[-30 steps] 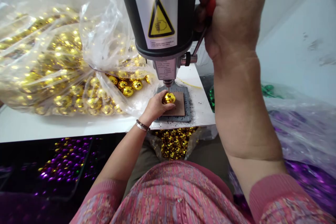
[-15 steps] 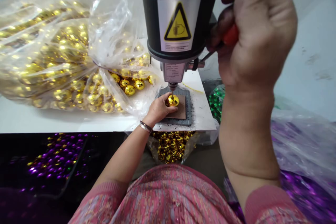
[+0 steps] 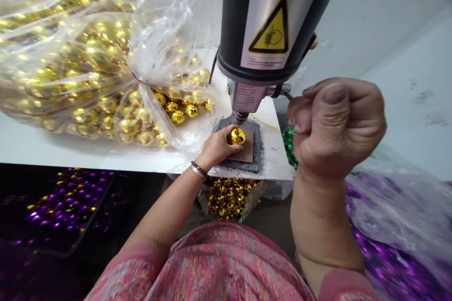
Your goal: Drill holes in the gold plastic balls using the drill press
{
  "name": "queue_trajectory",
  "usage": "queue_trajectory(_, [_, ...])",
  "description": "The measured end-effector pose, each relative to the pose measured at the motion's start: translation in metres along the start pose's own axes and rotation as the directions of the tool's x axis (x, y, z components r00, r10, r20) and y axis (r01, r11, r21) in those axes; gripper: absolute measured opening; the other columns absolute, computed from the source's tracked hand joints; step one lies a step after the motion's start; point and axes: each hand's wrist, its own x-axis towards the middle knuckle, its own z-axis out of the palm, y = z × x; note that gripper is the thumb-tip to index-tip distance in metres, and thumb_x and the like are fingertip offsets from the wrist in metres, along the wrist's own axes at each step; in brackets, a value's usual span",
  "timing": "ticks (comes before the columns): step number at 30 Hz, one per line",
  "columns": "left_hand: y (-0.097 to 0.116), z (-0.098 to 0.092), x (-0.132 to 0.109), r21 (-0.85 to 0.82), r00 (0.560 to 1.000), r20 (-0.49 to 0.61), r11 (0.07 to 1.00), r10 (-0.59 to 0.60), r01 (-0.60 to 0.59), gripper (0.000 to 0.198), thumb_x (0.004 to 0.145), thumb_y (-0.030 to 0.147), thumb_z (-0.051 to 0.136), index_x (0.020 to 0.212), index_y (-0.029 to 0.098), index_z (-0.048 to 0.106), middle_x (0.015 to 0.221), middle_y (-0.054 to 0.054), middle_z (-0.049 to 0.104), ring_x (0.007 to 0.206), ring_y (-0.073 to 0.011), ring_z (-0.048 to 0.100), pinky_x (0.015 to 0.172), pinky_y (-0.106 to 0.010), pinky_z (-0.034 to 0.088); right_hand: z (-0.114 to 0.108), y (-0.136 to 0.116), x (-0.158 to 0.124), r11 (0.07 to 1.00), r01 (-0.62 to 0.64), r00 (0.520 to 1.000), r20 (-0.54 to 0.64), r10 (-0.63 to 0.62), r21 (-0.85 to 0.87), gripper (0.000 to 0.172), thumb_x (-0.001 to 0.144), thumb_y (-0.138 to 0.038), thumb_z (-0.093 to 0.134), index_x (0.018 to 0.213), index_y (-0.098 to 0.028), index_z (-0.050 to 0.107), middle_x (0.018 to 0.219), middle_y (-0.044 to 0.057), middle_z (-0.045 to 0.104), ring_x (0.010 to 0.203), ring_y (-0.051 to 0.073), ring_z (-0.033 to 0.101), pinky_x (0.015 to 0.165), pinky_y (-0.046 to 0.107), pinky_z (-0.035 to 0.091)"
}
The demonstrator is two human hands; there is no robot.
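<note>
My left hand [image 3: 218,146] holds a gold mirrored ball [image 3: 236,136] against a brown pad [image 3: 248,151], with the fingertips on the ball's side. The pad lies on the grey base plate [image 3: 257,149] of a black bench drill [image 3: 271,23]. The drill's chuck [image 3: 240,117] sits just above the ball, and the bit is too small to make out. My right hand [image 3: 335,127] is a closed fist at the drill's right side, around the feed lever [image 3: 288,95], its handle hidden inside my fingers.
A large clear plastic bag of gold balls [image 3: 70,66] spills across the white table [image 3: 88,153]. Below the table edge lie a bag of gold balls [image 3: 228,197] and a tray of purple balls [image 3: 67,204]. Green balls [image 3: 289,146] and a bag of purple balls [image 3: 395,225] are on the right.
My right fist has swung down and pulled the lever lower, from high beside the drill head. The view has shifted, and the ball stays under the chuck in my left hand.
</note>
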Motion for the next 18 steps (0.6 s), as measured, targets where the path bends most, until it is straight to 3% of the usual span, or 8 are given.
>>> queue_trajectory(13, [-0.001, 0.002, -0.001, -0.014, 1.0, -0.007, 1.0, -0.017, 0.016, 0.066, 0.073, 0.032, 0.082, 0.136, 0.024, 0.064, 0.119, -0.006, 0.075, 0.107, -0.0275, 0.07, 0.094, -0.037, 0.053, -0.005, 0.013, -0.016, 0.996, 0.082, 0.996, -0.018, -0.083, -0.018, 0.024, 0.095, -0.038, 0.054, 0.08, -0.02, 0.062, 0.054, -0.007, 0.042, 0.045, -0.001, 0.043, 0.048, 0.017, 0.039])
queue_trajectory(18, [0.001, 0.001, -0.002, -0.021, 1.0, -0.016, 0.999, -0.027, 0.027, 0.068, 0.072, 0.032, 0.083, 0.137, 0.025, 0.063, 0.121, -0.005, 0.075, 0.107, -0.0267, 0.07, 0.094, -0.035, 0.053, -0.005, 0.026, -0.021, 0.984, 0.174, 0.983, -0.073, -0.171, 0.039, 0.019, 0.095, -0.035, 0.053, 0.086, -0.024, 0.064, 0.05, -0.007, 0.037, 0.042, 0.001, 0.04, 0.046, 0.018, 0.037])
